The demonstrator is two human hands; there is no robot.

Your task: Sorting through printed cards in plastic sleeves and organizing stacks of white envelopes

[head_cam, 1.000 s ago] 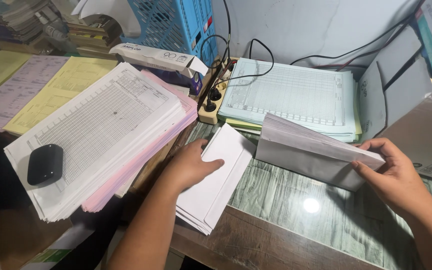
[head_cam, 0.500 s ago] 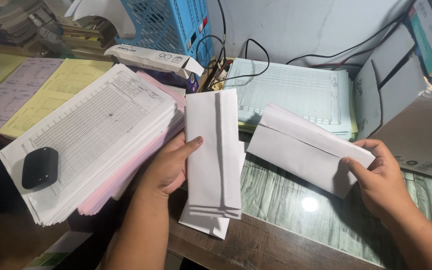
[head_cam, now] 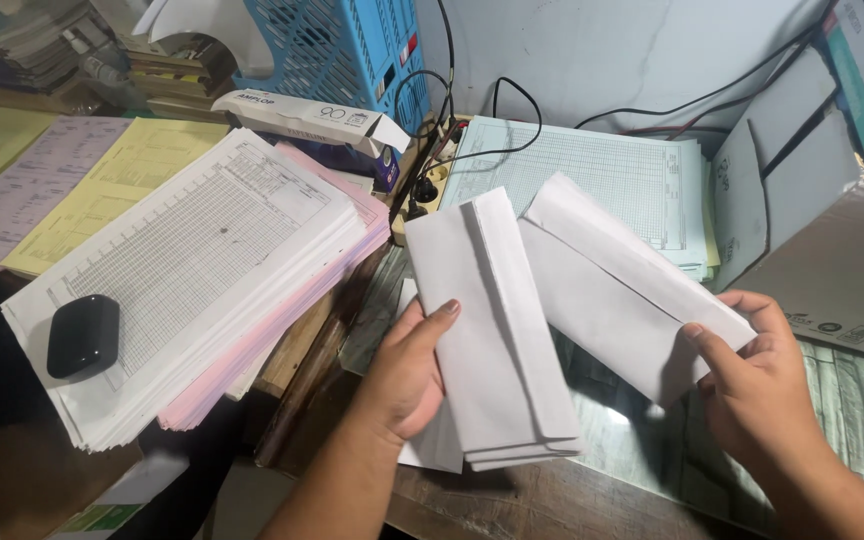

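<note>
Left hand [head_cam: 407, 375] grips envelope stack [head_cam: 497, 330]; right hand [head_cam: 752, 375] pinches single envelope [head_cam: 617, 285], edges touching

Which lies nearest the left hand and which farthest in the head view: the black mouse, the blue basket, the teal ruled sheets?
From the left hand, which holds a bundle of white envelopes:
1. Teal ruled sheets, up and to the right.
2. Black mouse, far left on the white forms stack.
3. Blue basket, at the back.
</note>
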